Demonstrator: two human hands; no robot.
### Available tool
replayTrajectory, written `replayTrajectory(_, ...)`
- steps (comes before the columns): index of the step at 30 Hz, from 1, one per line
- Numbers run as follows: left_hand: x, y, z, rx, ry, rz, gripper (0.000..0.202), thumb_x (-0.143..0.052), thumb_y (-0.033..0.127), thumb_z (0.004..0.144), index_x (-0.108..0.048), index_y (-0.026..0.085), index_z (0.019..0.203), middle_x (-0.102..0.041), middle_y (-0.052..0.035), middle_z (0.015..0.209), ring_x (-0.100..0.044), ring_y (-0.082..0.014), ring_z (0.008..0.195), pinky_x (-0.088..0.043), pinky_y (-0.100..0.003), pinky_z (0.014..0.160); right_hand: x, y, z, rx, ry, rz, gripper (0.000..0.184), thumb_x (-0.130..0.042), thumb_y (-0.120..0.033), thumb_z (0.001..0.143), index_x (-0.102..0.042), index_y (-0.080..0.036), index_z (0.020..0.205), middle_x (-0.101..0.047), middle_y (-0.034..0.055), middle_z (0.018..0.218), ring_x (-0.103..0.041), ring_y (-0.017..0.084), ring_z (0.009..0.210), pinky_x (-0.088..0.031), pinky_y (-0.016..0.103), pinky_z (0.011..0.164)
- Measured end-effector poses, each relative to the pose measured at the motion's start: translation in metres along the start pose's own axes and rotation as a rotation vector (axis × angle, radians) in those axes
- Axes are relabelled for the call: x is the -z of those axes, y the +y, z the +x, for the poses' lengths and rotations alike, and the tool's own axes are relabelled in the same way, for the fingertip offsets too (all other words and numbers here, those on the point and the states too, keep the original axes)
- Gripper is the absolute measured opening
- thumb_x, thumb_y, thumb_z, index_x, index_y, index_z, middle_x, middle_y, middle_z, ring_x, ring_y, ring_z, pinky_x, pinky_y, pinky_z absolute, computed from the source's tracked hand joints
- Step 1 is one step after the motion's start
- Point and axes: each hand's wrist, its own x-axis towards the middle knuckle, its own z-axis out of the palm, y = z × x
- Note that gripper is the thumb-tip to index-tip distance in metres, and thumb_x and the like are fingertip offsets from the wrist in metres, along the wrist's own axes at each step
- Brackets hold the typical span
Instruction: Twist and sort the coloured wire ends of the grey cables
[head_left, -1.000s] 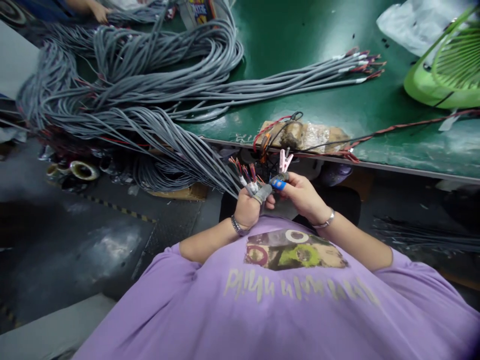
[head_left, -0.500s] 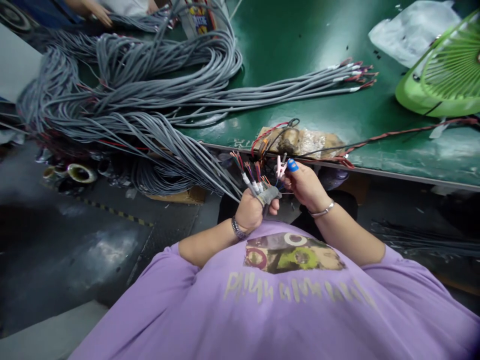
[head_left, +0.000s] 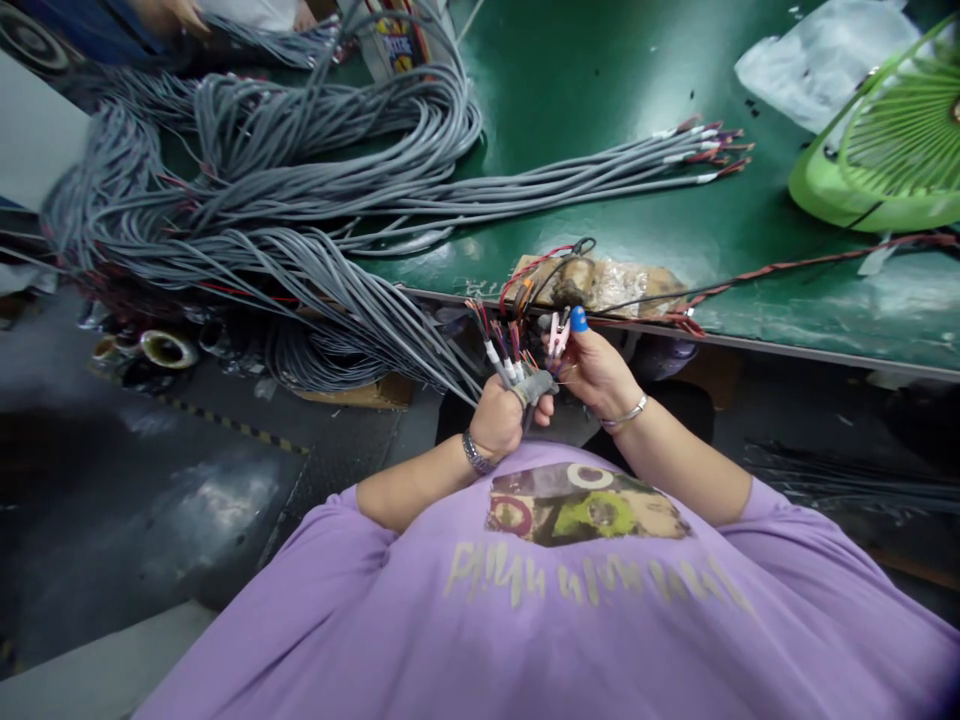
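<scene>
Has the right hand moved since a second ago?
Yes. The right hand has risen from near the chest toward the table edge, its blue-capped fingers now at the pink clip.

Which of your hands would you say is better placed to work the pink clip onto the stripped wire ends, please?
Right, probably: the right hand already touches the pink clip, while the left hand grips the cable ends.

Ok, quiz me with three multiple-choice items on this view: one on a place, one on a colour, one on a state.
1. Where is the green fan?
A. far right of the table
B. on the floor
C. in the person's lap

2. What colour is the cap on the right hand fingertip?
A. blue
B. yellow
C. white

3. The left hand is:
A. open and flat
B. closed around grey cable ends
C. resting on the table

A: it sits by the right edge.
A: blue shows at the tip.
B: the fist wraps the cables.
</scene>
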Motion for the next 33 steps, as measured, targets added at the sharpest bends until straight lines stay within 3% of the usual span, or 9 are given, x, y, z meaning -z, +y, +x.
replayTrajectory(13,0.003,0.002,-0.012,-0.009,0.025,0.028,0.039,-0.078,0.050,0.066,-0.059,0.016,0.067,-0.059,0.0021,0.050,-0.049,-0.0078,0.038,-0.038,-0.020,0.037,0.007,-0.006,-0.006,-0.127,-0.124,0.052,0.055,-0.057,-0.076,0.081,-0.066,-0.021,0.080,-0.071,0.0024,0.074,-0.057,0.012,0.058,-0.042,0.024,0.050)
replayTrajectory(20,-0.002,0.007,-0.009,-0.067,0.097,-0.013,0.038,-0.077,0.048,0.067,-0.059,0.015,0.065,-0.057,0.0021,0.048,-0.048,-0.0072,0.037,-0.036,-0.020,0.038,0.008,-0.007,-0.008,-0.072,-0.106,0.026,0.029,-0.069,-0.050,0.083,-0.068,-0.021,0.085,-0.073,0.0004,0.078,-0.059,0.010,0.061,-0.042,0.021,0.051)
replayTrajectory(26,-0.006,0.009,-0.006,-0.031,0.111,-0.021,0.034,-0.076,0.045,0.066,-0.059,0.015,0.064,-0.058,0.0013,0.049,-0.049,-0.0075,0.038,-0.037,-0.020,0.038,0.005,-0.006,-0.008,-0.082,-0.042,0.039,0.040,-0.071,-0.061,0.080,-0.066,-0.021,0.080,-0.072,0.0004,0.074,-0.059,0.011,0.060,-0.041,0.022,0.050)
replayTrajectory(33,-0.002,0.002,0.000,-0.005,0.126,-0.029,0.035,-0.078,0.044,0.065,-0.059,0.015,0.065,-0.059,0.0013,0.050,-0.049,-0.0072,0.038,-0.038,-0.020,0.038,0.003,-0.005,-0.004,-0.053,-0.018,0.054,0.036,-0.079,-0.054,0.075,-0.069,-0.020,0.077,-0.072,-0.0005,0.071,-0.058,0.010,0.059,-0.041,0.022,0.049)
